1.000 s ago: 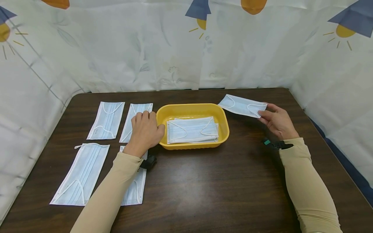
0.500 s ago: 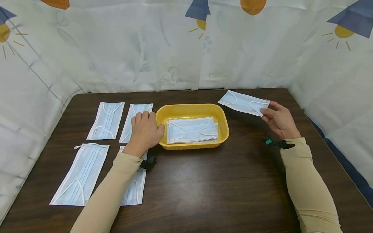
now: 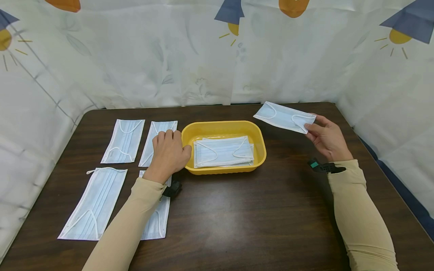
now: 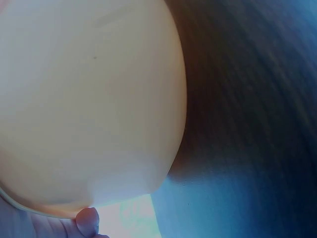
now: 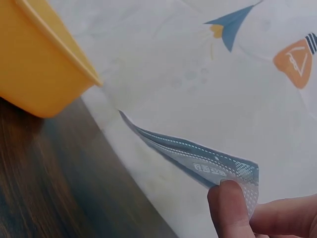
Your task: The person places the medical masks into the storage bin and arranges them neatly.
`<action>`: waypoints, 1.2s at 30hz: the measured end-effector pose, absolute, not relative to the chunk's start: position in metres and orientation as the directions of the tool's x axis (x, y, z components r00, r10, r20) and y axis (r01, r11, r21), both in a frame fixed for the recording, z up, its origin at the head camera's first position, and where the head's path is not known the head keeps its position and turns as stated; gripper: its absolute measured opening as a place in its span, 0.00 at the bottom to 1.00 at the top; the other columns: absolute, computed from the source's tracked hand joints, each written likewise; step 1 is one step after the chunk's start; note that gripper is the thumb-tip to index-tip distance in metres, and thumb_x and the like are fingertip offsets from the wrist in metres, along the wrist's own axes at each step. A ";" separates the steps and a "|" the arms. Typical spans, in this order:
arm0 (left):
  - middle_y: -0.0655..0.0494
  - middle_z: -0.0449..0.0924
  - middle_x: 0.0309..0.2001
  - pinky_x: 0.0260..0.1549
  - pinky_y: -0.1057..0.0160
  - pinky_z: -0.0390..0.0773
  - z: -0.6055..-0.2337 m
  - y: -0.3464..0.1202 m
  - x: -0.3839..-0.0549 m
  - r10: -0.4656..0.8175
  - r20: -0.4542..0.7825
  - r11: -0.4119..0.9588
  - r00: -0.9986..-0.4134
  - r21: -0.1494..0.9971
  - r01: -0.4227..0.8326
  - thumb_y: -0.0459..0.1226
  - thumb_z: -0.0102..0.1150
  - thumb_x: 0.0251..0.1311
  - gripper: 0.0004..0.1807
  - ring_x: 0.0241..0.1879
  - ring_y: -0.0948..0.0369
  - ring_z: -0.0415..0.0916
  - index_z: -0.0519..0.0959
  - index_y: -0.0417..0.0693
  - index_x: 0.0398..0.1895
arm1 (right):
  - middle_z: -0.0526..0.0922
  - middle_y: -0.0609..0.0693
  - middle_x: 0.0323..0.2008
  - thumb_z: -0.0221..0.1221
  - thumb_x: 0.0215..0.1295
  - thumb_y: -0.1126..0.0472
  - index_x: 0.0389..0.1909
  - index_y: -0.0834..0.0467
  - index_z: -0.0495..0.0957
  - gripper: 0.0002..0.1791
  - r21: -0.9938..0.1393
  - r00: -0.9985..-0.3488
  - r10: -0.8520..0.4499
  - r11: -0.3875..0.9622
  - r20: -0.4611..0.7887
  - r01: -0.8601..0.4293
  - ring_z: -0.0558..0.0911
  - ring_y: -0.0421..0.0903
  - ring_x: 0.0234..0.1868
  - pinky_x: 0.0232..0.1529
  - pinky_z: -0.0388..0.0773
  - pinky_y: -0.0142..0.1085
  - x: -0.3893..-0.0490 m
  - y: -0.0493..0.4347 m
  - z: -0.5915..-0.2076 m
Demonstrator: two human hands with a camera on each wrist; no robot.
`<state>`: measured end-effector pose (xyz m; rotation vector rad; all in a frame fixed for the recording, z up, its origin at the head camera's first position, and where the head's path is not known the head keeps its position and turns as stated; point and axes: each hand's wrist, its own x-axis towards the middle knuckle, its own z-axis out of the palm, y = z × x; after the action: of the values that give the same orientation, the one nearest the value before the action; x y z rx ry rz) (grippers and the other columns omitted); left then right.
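Note:
A light blue face mask (image 3: 285, 117) hangs above the far right of the table, its ear loops facing up. My right hand (image 3: 327, 137) pinches it by the right end; in the right wrist view the thumb (image 5: 230, 206) presses on the mask (image 5: 198, 156), seen nearly edge-on. My left hand (image 3: 171, 152) holds the left side of a yellow plastic basket (image 3: 222, 171), the thumb at the rim. Several stacked masks (image 3: 223, 150) lie inside the basket. Up close in the left wrist view, the basket wall (image 4: 99, 109) fills much of the frame, a fingertip (image 4: 87, 221) at its edge.
Left of the basket, masks lie flat in two columns: one far left (image 3: 123, 141), a nearer one (image 3: 93, 203), and others (image 3: 156, 222) partly under the left arm. A white patterned curtain (image 3: 169, 56) stands behind the dark wooden table (image 3: 237, 222).
My right hand has drifted slightly right and away from me with the pinched mask, which has risen a little. The left hand and the basket have stayed in place.

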<state>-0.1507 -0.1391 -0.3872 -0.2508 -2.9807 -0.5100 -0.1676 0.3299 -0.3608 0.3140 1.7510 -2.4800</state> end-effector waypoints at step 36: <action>0.39 0.69 0.40 0.54 0.39 0.58 -0.387 -0.139 -0.151 0.140 0.123 0.931 -0.982 0.320 0.173 0.42 0.43 0.64 0.21 0.48 0.41 0.59 0.72 0.31 0.47 | 0.83 0.50 0.49 0.59 0.70 0.73 0.65 0.54 0.75 0.24 -0.920 -0.988 -0.017 -0.361 -0.157 0.152 0.89 0.43 0.39 0.36 0.86 0.29 -0.162 0.311 -0.348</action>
<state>-0.1511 -0.1391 -0.3875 -0.2432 -2.9906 -0.5094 -0.1623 0.3113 -0.3483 0.1824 1.7124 -2.5035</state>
